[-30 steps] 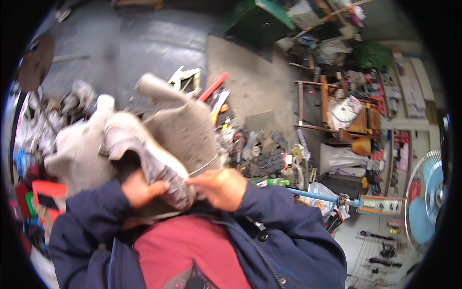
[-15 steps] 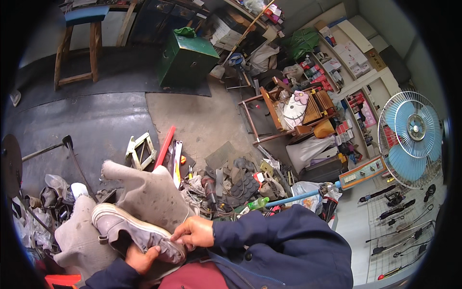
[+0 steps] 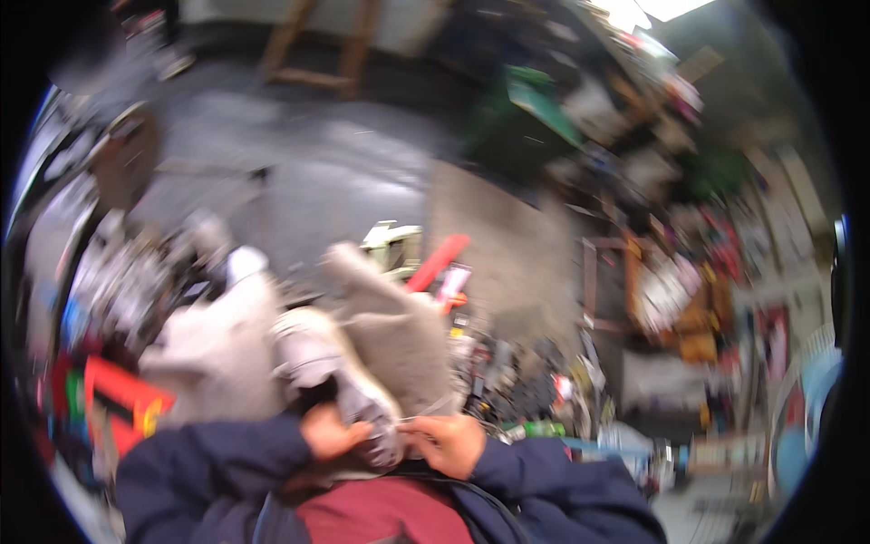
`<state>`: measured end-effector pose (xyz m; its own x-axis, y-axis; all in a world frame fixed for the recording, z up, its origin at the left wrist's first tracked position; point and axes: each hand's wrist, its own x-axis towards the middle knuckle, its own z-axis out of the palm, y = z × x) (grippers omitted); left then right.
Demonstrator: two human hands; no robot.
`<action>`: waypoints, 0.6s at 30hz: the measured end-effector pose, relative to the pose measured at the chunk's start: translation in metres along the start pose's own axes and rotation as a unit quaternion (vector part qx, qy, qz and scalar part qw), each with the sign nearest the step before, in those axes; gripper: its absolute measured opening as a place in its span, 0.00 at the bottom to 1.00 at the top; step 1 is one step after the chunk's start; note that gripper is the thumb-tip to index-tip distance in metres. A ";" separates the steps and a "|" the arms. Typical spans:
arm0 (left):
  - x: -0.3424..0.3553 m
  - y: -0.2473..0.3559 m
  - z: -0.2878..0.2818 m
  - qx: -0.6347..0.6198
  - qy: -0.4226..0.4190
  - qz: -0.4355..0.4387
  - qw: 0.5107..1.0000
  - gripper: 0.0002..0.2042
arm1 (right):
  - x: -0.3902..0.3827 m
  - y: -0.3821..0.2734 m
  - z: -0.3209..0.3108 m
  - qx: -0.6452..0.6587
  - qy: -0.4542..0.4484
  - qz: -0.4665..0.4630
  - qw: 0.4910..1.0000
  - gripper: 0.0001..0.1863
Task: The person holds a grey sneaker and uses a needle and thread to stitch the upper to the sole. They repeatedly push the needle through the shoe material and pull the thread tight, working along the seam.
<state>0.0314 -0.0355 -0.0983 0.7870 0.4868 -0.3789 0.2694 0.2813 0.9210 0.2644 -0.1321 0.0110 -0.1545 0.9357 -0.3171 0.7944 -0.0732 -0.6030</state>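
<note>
Head view: since half a second ago the scene has swung and blurred — the shoe point(image 3: 317, 349) now appears farther right, and the fan point(image 3: 802, 426) is cut by the rim. The shoe lies on grey cloth point(image 3: 399, 335) before the torso, toe toward the body. The left hand point(image 3: 333, 433) grips it at its opening; the right hand point(image 3: 449, 444) has bent fingers at the toe — blur hides whether they pinch anything. Beyond, a red bar point(image 3: 439, 263) and green box point(image 3: 526, 118) stand out along the dark floor point(image 3: 362, 163).
</note>
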 end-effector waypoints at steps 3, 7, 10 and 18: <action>0.012 0.002 0.009 0.108 -0.037 -0.093 0.989 0.26 | 0.002 0.000 -0.006 0.136 -0.042 0.085 0.986 0.11; 0.012 0.018 0.011 0.117 0.015 -0.068 0.991 0.35 | 0.018 0.002 -0.013 0.426 -0.111 0.292 0.849 0.12; 0.010 0.031 0.007 0.112 0.000 -0.066 0.992 0.35 | 0.013 -0.004 -0.009 0.215 -0.063 0.160 0.962 0.10; 0.013 0.019 0.010 0.076 0.036 -0.006 0.996 0.26 | 0.011 0.010 -0.004 0.380 -0.073 0.303 0.871 0.09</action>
<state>0.0518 -0.0318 -0.0846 0.7423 0.5443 -0.3908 0.3647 0.1610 0.9171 0.2732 -0.1207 0.0042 0.0405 0.5951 -0.8027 0.1464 -0.7982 -0.5844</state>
